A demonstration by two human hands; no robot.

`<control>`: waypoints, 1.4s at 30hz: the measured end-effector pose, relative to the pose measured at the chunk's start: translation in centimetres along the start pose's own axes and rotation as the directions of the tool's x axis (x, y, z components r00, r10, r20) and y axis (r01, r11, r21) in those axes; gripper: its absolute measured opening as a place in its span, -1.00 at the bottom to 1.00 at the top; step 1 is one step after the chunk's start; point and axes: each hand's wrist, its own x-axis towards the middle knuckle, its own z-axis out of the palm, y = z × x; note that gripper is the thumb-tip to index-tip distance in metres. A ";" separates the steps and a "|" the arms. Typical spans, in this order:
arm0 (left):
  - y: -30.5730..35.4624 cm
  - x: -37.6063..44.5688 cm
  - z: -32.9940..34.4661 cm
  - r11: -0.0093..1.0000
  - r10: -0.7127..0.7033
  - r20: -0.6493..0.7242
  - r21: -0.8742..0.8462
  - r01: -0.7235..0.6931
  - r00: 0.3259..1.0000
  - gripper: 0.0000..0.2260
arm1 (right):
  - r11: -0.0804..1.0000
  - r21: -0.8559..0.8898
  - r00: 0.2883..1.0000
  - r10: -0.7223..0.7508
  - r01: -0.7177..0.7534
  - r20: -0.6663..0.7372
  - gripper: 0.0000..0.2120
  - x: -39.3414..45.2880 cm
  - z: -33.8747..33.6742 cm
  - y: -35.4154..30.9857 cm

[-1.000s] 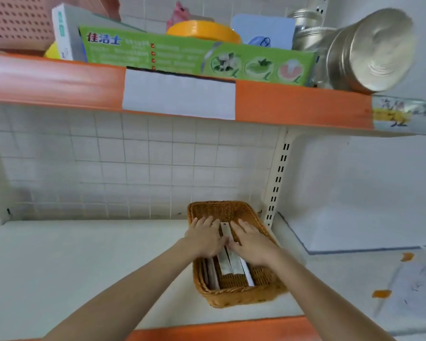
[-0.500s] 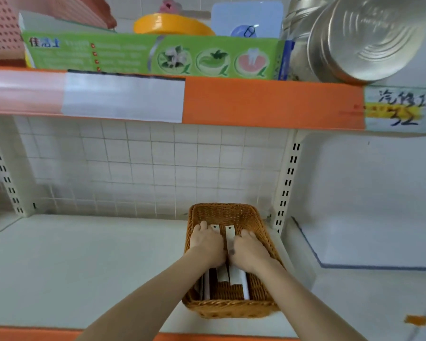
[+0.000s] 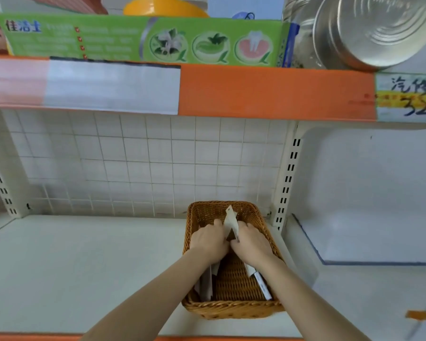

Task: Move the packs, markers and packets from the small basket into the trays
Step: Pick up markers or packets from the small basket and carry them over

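Since half a second ago the packets [image 3: 230,221] tilted up between my left hand [image 3: 210,239] and right hand [image 3: 251,242], both gripping them, inside the basket [image 3: 234,310] near the shelf [image 3: 84,262] back edge. They look light, thin, slippery; I would pinch mid-length.

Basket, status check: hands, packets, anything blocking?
Left hand and right hand both inside wicker basket, gripping white packets, tips tilted up. More packets along both walls. No trays visible. Nothing blocking.

Both bare forearms are reaching forward side by side, the left hand [image 3: 210,242] and right hand [image 3: 250,243] lying knuckles-up, nearly touching, fingers curling downward in a grip.
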 end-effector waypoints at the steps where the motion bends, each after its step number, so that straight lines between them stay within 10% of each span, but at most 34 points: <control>1: 0.0 0.0 0.0 1.000 0.002 -0.017 -0.024 -0.002 1.000 -0.77 | 1.000 0.029 1.000 0.003 -0.002 -0.021 -0.62 0.0 -0.1 0.0; 21: -3.3 -5.5 -5.7 0.931 -0.169 -0.180 -0.351 0.097 0.969 -0.74 | 0.900 0.393 0.979 -0.202 0.191 -0.012 -0.69 -1.8 -2.0 -7.1; 42: -33.8 -21.9 -14.8 0.867 -0.461 -0.168 -0.295 0.401 0.872 -0.77 | 0.876 0.358 0.890 -0.410 0.323 0.200 -0.57 -7.7 9.0 -39.6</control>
